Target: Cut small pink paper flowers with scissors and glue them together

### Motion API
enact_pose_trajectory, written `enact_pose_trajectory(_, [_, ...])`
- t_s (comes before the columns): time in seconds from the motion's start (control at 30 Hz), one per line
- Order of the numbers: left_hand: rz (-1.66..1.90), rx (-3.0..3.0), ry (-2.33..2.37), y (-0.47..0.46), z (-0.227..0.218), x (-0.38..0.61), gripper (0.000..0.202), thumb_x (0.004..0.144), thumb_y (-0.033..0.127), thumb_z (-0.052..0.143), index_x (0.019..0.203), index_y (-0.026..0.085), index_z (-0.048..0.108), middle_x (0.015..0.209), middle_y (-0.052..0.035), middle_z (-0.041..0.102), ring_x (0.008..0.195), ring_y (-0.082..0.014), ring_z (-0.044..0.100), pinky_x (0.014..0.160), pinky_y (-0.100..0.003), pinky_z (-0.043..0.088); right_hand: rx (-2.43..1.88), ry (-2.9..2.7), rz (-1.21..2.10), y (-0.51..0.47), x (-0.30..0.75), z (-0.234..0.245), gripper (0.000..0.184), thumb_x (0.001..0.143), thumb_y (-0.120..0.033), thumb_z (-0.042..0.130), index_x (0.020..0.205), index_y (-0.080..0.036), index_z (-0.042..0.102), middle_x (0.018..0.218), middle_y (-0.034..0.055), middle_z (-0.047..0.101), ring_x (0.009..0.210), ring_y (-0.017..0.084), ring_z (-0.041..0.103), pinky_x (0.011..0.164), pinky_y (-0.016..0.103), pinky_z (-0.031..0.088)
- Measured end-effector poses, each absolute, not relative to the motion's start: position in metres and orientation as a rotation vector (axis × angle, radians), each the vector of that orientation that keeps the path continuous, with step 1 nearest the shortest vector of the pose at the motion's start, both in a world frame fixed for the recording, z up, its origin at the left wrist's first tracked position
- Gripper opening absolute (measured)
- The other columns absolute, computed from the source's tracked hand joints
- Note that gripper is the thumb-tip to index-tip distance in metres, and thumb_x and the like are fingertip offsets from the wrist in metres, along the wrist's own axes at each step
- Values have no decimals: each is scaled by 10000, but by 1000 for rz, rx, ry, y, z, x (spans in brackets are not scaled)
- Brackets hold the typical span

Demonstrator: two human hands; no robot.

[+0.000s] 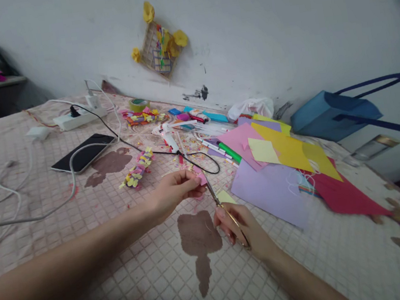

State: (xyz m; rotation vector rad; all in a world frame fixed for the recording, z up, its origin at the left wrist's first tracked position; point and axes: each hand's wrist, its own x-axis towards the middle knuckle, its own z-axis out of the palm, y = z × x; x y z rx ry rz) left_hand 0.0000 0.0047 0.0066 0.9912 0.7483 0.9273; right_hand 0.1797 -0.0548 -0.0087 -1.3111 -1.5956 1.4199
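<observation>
Left hand has its fingers and thumb pressed together, pinching a small scrap of pink paper right at the fingertips. Right hand is curled round a pair of gold-handled scissors, with the tips pointing up just beside that scrap. Can't tell from this angle if the blades are open. A little yellow-green paper scrap sits right by the blades.

Both hands are over the middle of the checked sheet, just past a big brown stain. Toward the right edge there's a messy fan of coloured paper sheets, lilac, pink, yellow and red. Along the back edge by the wall you've got a green marker, a white glue gun with a black cord, and a roll of tape. A strip of paper flowers lies nearer the middle. Over on the left are a phone and a power strip, and a blue bag sits at the far right against the wall.
</observation>
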Motion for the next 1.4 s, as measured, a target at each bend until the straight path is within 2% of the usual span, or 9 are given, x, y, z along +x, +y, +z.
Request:
enact_pose_trajectory(0.83, [938, 1010, 733, 4, 6, 1, 201, 723, 280, 649, 708, 116, 533, 716, -12, 591, 686, -107, 582, 736, -284, 436, -1390, -1578, 1371, -53, 180, -13, 433, 808, -555, 431, 625, -166, 487, 410, -75, 353, 341, 61, 326, 346, 178, 260])
enact_pose_trajectory(1.27, [910, 1045, 701, 6, 7, 0, 174, 759, 263, 609, 721, 117, 521, 760, -34, 617, 718, -119, 595, 762, -302, 443, -1421, -1565, 1345, -53, 180, -13, 401, 805, -515, 457, 607, -167, 478, 404, -76, 371, 319, 52, 335, 329, 165, 260])
enact_pose_trajectory(1.4, [895, 1217, 729, 7, 5, -1, 169, 779, 271, 581, 743, 115, 525, 766, -38, 621, 728, -120, 589, 728, -286, 452, -1391, -1476, 1378, -49, 180, -10, 408, 791, -526, 461, 622, -157, 499, 409, -78, 368, 316, 46, 321, 326, 166, 248])
